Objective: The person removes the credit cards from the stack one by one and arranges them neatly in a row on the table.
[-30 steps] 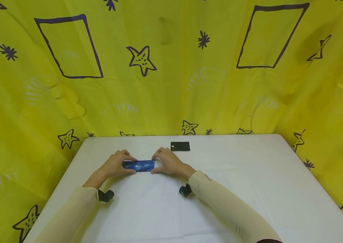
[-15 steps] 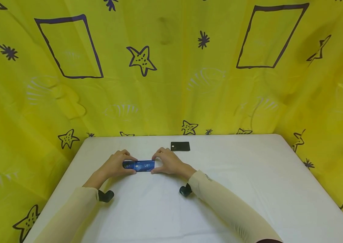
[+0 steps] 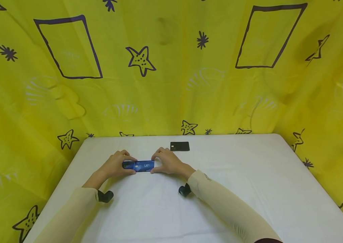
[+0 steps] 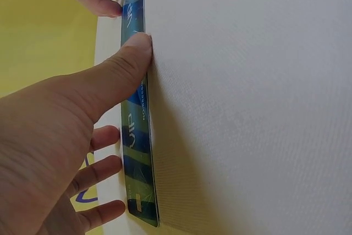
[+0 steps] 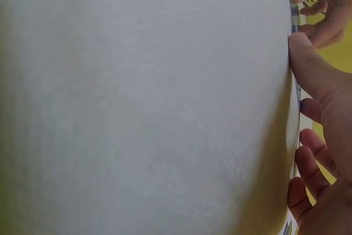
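Two blue cards printed "VIP" lie flat in a row on the white table, their short ends meeting. Whether they overlap slightly, I cannot tell. My left hand (image 3: 114, 164) holds the left blue card (image 3: 126, 165), thumb on the near long edge and fingertip on the far one, close to the join. The right blue card (image 3: 147, 165) is held the same way near its right end by my right hand (image 3: 170, 162). In the left wrist view, the left hand's thumb (image 4: 135, 50) presses the edge. The right wrist view catches only slivers of card behind the fingers.
A black card (image 3: 179, 146) with a chip lies beyond the right hand, near the back of the white table (image 3: 235, 175). Yellow curtain (image 3: 171, 94) with drawn stars surrounds the table's back and sides. Dark wrist devices (image 3: 106, 196) hang below both wrists.
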